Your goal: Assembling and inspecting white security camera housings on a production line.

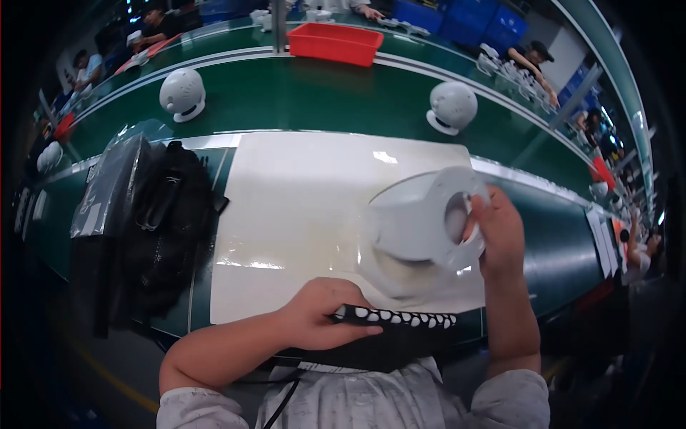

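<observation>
My right hand grips a white plastic housing by the rim of its round opening, fingers hooked through the hole. The housing is tilted above a white mat and partly smeared by motion. Close to my body, my left hand is closed on the end of a flat black piece with a row of rounded white spots along its edge. What kind of thing that piece is I cannot make out. The two held things are apart.
Left of the mat lie a black bag and a clear plastic bag. White rounded devices stand on the green conveyor beyond. Behind it sits a red bin. Several people work along the far side.
</observation>
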`<action>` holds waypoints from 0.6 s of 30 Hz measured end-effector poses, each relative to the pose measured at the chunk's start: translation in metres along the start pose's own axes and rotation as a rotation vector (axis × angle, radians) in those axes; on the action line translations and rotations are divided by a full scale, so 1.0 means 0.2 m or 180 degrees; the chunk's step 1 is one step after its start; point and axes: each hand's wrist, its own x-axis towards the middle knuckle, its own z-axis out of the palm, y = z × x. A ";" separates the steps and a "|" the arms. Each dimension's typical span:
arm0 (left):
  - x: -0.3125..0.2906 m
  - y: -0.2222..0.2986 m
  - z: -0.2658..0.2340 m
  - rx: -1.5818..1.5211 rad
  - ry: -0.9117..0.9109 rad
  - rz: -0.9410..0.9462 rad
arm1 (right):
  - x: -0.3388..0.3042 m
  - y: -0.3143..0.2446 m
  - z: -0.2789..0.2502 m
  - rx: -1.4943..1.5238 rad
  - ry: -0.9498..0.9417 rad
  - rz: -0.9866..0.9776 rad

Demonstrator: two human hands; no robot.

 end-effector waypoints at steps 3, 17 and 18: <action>0.00 0.01 0.02 -0.0083 -0.0094 -0.0010 | -0.15 0.11 -0.05 0.0159 0.0261 0.0031; 0.00 0.05 0.12 -0.1270 0.0519 -0.1338 | -0.58 0.29 0.05 -0.0425 0.0207 -0.1055; -0.01 0.05 0.11 -0.1331 0.0461 -0.1476 | -0.58 0.29 0.05 -0.0413 0.0244 -0.0983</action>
